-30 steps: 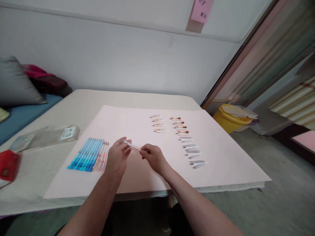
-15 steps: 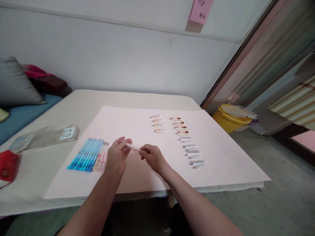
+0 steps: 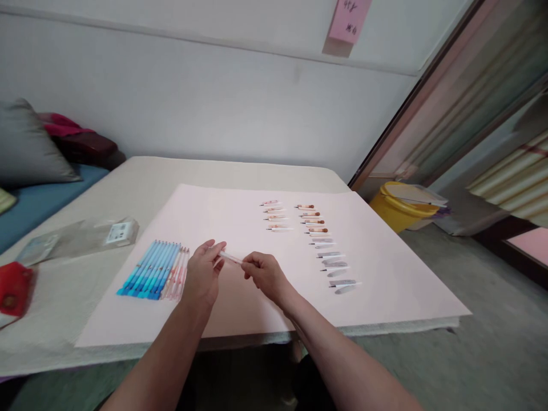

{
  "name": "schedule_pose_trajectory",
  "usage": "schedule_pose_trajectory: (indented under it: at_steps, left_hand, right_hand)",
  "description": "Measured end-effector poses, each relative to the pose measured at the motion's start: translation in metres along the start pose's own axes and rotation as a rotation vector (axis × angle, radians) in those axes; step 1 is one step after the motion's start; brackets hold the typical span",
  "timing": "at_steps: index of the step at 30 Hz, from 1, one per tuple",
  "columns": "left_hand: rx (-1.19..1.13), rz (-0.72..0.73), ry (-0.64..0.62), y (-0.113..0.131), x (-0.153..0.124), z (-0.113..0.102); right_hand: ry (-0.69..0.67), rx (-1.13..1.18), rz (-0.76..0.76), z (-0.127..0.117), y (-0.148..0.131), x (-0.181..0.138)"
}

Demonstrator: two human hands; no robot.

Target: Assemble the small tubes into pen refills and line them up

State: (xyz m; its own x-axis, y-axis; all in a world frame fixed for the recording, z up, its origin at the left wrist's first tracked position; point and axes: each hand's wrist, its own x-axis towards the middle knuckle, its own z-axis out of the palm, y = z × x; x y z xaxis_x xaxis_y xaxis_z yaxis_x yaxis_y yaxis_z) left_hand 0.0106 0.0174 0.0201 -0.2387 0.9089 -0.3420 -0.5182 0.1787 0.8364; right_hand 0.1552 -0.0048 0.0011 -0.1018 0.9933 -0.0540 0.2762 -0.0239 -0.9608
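Between my two hands is a slim whitish pen (image 3: 232, 258), held over the pale pink sheet (image 3: 257, 311). My left hand (image 3: 204, 268) is closed on its left end, thumb and fingers pinching it. At the other end, my right hand (image 3: 262, 271) pinches the pen's tip, which the fingers hide. Left of my left hand lie a row of blue pens (image 3: 149, 271) and several white-and-red patterned pens (image 3: 174, 277). To the right of my right hand, refills with short pen parts (image 3: 338, 265) lie in a column, brown-ended ones (image 3: 314, 222) farther back. Another short column of parts (image 3: 276, 218) lies beside them.
A clear plastic bag (image 3: 85, 237) with a white label lies on the table's left side. A red object (image 3: 15, 288) sits at the left edge. Beyond the table's right side stands a yellow bucket (image 3: 400, 205). A white wall (image 3: 214, 103) closes off the back.
My left fingers have shifted slightly on the pen, its left end now more covered by them. My right hand and the laid-out pens and parts look nearly unchanged.
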Motion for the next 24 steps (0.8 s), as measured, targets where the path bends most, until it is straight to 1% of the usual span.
schedule_pose_trajectory:
  at_steps: [3, 8, 13, 20, 24]
  left_hand:
    - [-0.003, 0.0, -0.001, -0.0012, 0.0014, -0.0014]
    - [-0.109, -0.027, -0.028, 0.0016, 0.0004, -0.0011]
    - [-0.004, -0.012, 0.021, 0.0001, -0.0012, -0.0006]
    - [-0.096, -0.015, -0.011, 0.0007, -0.0011, 0.0004]
    - [-0.001, -0.02, 0.036, 0.0021, -0.0029, 0.0015]
  right_hand:
    - [0.0, 0.007, -0.004, -0.0001, -0.0002, 0.0003]
    - [0.012, 0.008, -0.007, 0.0, -0.0003, 0.0004]
    - [0.011, 0.011, -0.012, 0.0001, -0.0017, -0.0001]
    - [0.023, 0.005, -0.002, -0.0005, -0.0032, -0.0015]
    - [0.016, 0.003, -0.009, -0.0007, -0.0045, -0.0018]
